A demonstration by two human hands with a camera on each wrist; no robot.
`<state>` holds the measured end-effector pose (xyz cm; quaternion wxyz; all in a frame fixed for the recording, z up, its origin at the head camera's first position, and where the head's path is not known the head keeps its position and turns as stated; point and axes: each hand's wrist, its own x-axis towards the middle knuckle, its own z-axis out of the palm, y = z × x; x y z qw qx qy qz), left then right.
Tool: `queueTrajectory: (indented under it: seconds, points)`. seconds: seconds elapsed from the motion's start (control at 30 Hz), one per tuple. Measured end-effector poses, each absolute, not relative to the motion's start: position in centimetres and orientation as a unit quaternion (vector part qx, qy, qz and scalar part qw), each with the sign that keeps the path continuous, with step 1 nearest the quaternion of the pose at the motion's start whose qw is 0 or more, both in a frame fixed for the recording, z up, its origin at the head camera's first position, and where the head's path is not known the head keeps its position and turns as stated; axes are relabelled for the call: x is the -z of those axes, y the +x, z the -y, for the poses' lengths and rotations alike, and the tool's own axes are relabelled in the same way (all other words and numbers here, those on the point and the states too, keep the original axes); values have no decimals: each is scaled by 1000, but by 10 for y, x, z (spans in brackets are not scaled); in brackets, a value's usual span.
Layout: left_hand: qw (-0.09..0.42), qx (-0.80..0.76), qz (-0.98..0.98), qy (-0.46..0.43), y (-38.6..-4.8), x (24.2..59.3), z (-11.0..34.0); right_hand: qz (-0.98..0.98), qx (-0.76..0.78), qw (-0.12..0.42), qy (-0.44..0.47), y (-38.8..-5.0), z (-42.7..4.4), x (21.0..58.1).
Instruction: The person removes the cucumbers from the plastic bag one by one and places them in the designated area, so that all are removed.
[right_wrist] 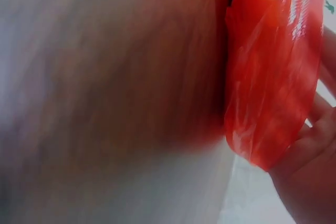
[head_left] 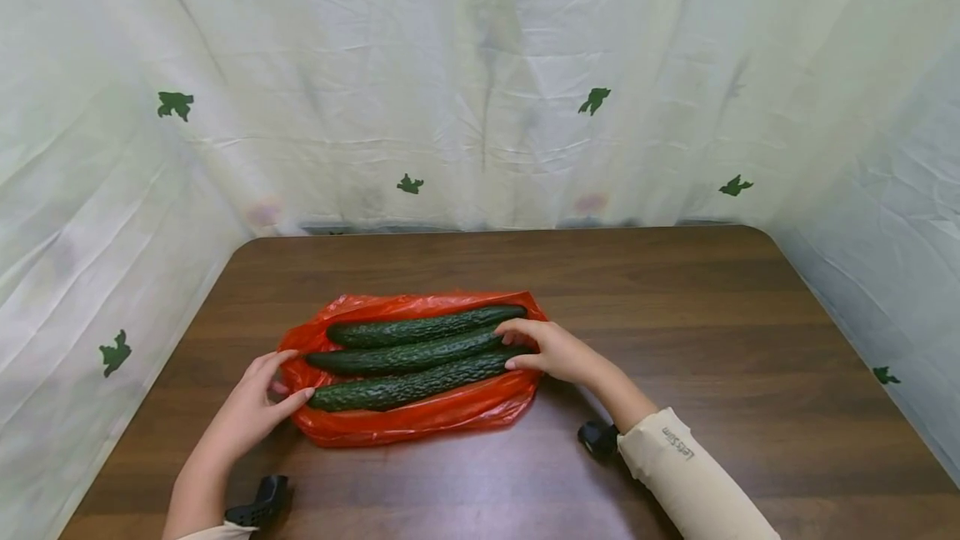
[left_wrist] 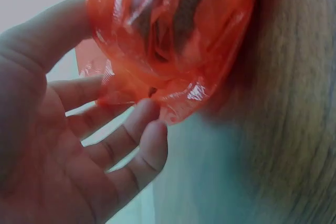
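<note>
Three long dark green cucumbers (head_left: pixel 408 357) lie side by side in an open red plastic bag (head_left: pixel 420 427) on the table. My left hand (head_left: pixel 251 407) is at the bag's left end; its thumb touches the front cucumber's tip, and its other fingers rest loosely against the plastic. In the left wrist view, that hand (left_wrist: pixel 79 145) has spread, slightly bent fingers beside the crinkled bag (left_wrist: pixel 157 56). My right hand (head_left: pixel 555 350) bends its thumb and fingers around the front cucumber's right end. In the right wrist view, the bag (right_wrist: pixel 268 77) hides part of this hand (right_wrist: pixel 310 156).
The brown wooden table (head_left: pixel 675 290) extends around the bag. A pale curtain (head_left: pixel 480 65) with green leaf prints hangs behind the table and along both sides. A black device (head_left: pixel 262 502) is at the left wrist, and another black device (head_left: pixel 597 440) is below the right wrist.
</note>
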<state>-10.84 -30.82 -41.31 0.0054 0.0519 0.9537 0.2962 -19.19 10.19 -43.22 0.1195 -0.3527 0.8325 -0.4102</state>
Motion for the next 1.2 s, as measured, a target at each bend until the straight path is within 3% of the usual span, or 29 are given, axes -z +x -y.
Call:
queueTrajectory:
  seconds: [0.33,0.93,1.2]
  points:
    - [4,-326,-943,64,-108,415,309,-843,401,140,-331,-193,-99,439]
    - [-8,-325,-943,76,-106,419,311,-849,386,88,-350,-193,-100,435]
    - [-4,-326,-942,77,-106,420,313,-839,424,95,-327,-193,-101,437]
